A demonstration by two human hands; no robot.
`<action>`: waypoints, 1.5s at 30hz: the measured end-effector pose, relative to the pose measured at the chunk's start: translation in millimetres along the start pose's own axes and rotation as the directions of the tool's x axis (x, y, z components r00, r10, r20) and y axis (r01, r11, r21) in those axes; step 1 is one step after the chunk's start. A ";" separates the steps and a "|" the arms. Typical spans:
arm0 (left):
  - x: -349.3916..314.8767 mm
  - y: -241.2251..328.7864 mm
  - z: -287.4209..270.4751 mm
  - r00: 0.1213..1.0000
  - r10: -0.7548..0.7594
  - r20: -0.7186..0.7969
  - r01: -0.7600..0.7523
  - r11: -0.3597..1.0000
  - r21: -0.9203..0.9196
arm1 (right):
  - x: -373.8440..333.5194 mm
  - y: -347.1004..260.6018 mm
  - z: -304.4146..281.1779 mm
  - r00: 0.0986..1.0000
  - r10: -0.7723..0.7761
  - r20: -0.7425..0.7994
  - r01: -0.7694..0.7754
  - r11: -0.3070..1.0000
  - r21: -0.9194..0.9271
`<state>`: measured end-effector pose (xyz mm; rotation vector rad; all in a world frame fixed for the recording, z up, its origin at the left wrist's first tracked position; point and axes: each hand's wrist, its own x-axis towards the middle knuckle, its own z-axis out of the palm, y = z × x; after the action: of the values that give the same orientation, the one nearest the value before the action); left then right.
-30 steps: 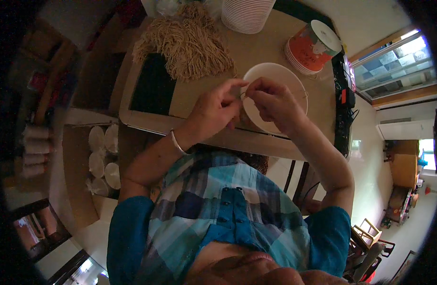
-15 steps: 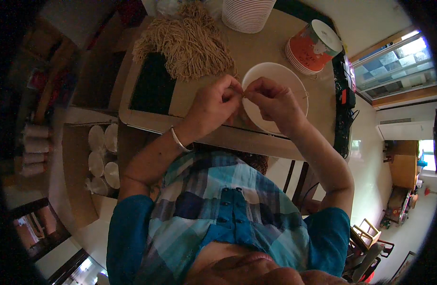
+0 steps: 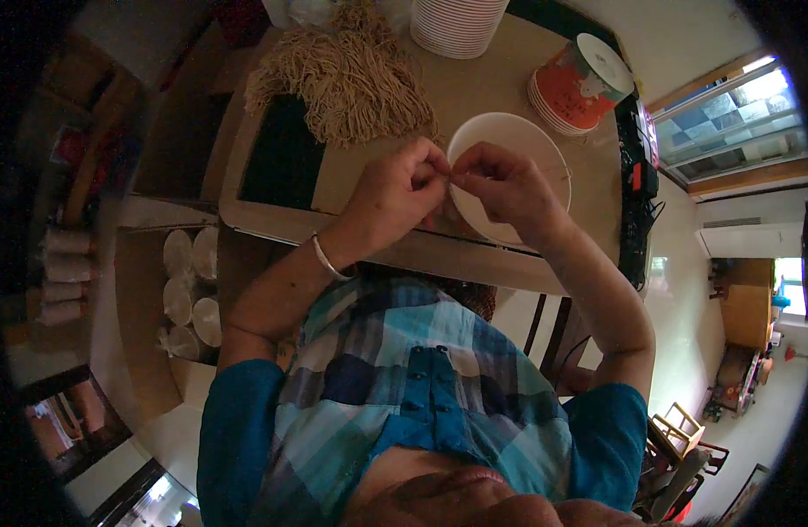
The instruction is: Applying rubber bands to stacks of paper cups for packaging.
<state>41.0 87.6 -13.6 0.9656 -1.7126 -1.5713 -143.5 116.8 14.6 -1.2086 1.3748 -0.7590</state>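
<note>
On 2 bent arms [image 3: 602, 281], left grip [image 3: 395, 198] and right grip [image 3: 515, 193] pinch close together.

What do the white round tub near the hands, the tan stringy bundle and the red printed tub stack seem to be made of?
White round tub: matte, likely coated paper or plastic; its wall looks smooth.
Tan stringy bundle: dull plant fibre, perhaps jute or cotton; loose strands show.
Red printed tub stack: probably paperboard, satin; printed sides, thin nested rims suggest it.
</note>
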 end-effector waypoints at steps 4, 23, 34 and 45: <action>-0.6 2.9 0.2 1.000 -0.008 -0.006 0.008 1.000 0.002 | 4.2 6.7 -3.0 0.999 -0.039 0.000 0.039 0.992 -0.118; -15.0 4.9 2.5 0.955 0.296 0.002 -0.202 0.644 0.738 | 7.5 20.7 3.6 0.943 -0.331 -0.033 0.317 0.924 -0.212; -11.2 -6.8 -2.9 0.983 0.176 -0.056 -0.141 0.909 0.393 | 5.2 22.5 3.8 0.938 -0.341 -0.059 0.332 0.936 -0.116; -2.1 -7.4 -12.0 0.998 0.066 0.021 -0.066 0.998 0.014 | -3.0 8.3 -0.4 0.997 -0.069 -0.043 0.065 0.995 -0.071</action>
<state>52.9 82.6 -19.6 0.8942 -1.7547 -1.5332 -146.2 121.9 7.8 -1.3047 1.4135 -0.7950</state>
